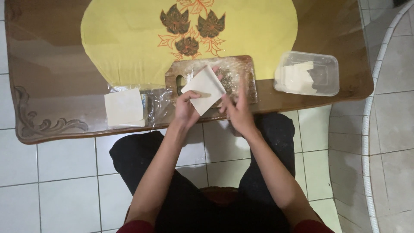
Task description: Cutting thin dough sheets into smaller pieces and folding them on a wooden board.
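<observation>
Both hands share one grip on a square pale dough sheet [203, 89], held tilted like a diamond just above the cutting board [235, 69].

Left hand [185, 108]: grasping the sheet's lower-left edge, thumb on top, fingers under.

Right hand [235, 108]: pinching the sheet's right corner with the fingers [224, 97]; fingertip contact is partly hidden, so exact hold is unclear.

Sheet covers the board's centre-left. It looks lifted, not lying flat, though I can't tell whether the far corner touches the board.

Landmark = cutting board: wooden, rectangular, handle slot at its left end, surface dusted with flour and dark specks. It sits at the near edge of the worktop [56, 51], which is brown with a carved scroll at the near-left corner.

- Left of the board, touching or just beside it: clear plastic wrapper [157, 101] with a stack of square dough sheets [124, 108] lying on it.
- Right of the board, a little apart: clear plastic container [327, 64], rectangular, with a few folded pale pieces [295, 77] inside at its left side.
- Behind the board, running under its far edge: round yellow cloth [125, 39] with an orange and brown leaf pattern.
- In front of the board, below the worktop edge: the person's knees in dark trousers, white tiled floor [56, 190] around them.
</observation>
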